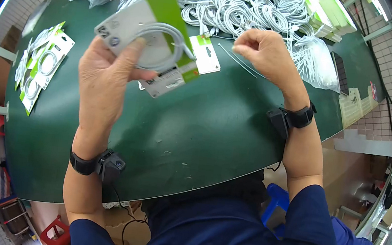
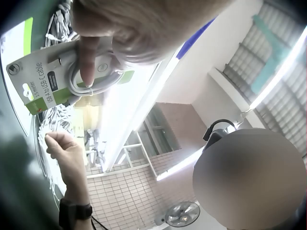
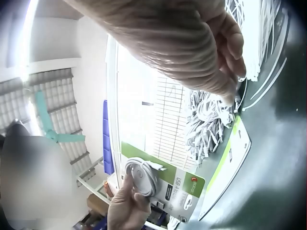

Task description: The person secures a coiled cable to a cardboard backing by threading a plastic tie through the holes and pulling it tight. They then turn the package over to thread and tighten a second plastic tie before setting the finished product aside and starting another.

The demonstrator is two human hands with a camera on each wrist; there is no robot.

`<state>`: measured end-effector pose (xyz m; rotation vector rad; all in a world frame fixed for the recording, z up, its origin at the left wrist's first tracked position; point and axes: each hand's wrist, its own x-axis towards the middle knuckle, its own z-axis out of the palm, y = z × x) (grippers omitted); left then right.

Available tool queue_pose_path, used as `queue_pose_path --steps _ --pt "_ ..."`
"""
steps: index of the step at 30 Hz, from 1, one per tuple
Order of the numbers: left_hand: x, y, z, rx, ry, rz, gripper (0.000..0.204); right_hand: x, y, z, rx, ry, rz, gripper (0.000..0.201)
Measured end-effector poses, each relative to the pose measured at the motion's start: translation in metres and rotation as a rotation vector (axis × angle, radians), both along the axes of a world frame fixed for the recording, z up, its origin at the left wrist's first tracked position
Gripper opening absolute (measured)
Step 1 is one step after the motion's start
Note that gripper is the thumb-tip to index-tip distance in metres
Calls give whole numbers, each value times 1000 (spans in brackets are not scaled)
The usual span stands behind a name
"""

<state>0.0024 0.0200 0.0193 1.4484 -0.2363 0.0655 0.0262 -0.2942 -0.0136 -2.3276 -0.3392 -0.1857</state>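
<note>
My left hand (image 1: 106, 72) grips a white and green retail card (image 1: 125, 21), its thumb lying across a coiled white USB cable (image 1: 177, 59) on the card's face. Print on the card reads USB-A to USB-C cable. The card is tilted and held up over the table. To the right, my right hand (image 1: 268, 55) hovers with fingers curled, thumb and index tips together. Thin white cable ties (image 1: 237, 61) lie on the table just below it. In the right wrist view, a thin strip (image 3: 245, 91) overlaps those fingertips. Another card (image 1: 206, 57) lies flat behind the held one.
A big heap of coiled white cables (image 1: 229, 9) covers the table's far side. A bag of cable ties (image 1: 318, 64), a dark phone (image 1: 340, 71) and stacked green-white cards (image 1: 329, 11) are at right. Several carded cables (image 1: 46, 62) lie at left on the green table (image 1: 179, 135).
</note>
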Motion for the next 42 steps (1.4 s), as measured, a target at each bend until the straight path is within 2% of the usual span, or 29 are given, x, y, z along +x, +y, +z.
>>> queue_pose_path --steps 2,5,6,9,12,16,21,24,27,30,33,40,42 --pt "3 5 0 4 -53 58 30 1 -6 -3 -200 104 -3 15" --pt "4 6 -2 -45 -77 72 30 -1 1 -8 -349 103 -71 20" --pt "4 6 -3 -70 -75 63 31 1 2 -16 -304 79 -54 20" --pt "1 1 -8 44 -70 44 32 5 8 -22 -384 35 -13 18" --pt "-2 -3 -5 140 -68 10 29 3 10 -35 -446 -135 18 14" --pt "-5 0 0 277 -42 -90 30 1 12 -36 -474 -153 -11 12" --pt "-6 0 -4 147 -96 -44 20 3 10 -23 -346 -92 -81 13" --pt "-6 -4 -5 151 -207 -28 17 8 4 -38 -368 -286 -63 15" --pt "-5 -5 -6 240 -285 -8 17 8 4 -46 -445 -289 -75 19" --pt "0 1 -10 295 -328 -22 17 6 8 -32 -398 -316 -133 17" --pt "0 1 -15 273 -312 -29 18 -4 16 -2 -283 92 -54 18" --pt "-2 -5 -13 195 -258 -25 18 -4 21 -20 -468 18 -36 16" --pt "-2 -2 -12 270 -314 -33 18 -5 22 -24 -518 6 -34 16"
